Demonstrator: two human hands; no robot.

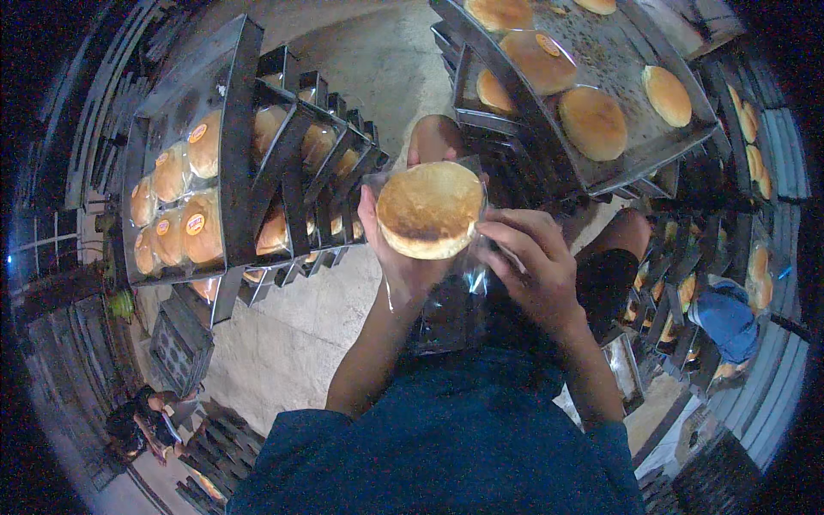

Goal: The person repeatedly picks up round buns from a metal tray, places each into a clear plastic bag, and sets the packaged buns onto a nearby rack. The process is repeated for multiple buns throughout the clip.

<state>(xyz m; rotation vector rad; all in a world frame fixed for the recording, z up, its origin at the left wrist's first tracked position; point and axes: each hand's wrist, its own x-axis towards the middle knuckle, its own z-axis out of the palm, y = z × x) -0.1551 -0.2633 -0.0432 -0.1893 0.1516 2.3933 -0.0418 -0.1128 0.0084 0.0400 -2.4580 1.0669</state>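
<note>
A round golden bun (430, 206), browned toward its near edge, rests on my left hand (409, 273), which cups it from beneath. A clear plastic bag (475, 168) shows around the bun's far and right edges; how much of the bun lies inside it I cannot tell. The fingertips of my right hand (531, 257) pinch the film at the bun's right edge. More clear plastic film (444, 315) hangs or lies below my hands, over dark clothing.
Left, bagged buns (205, 225) with orange stickers fill a metal tray (239, 148) atop a stack. Right, another stacked tray (618, 45) holds loose buns (592, 122) and a stickered bagged bun (539, 61). One person (145, 418) is lower left; blue fabric (727, 322) shows far right.
</note>
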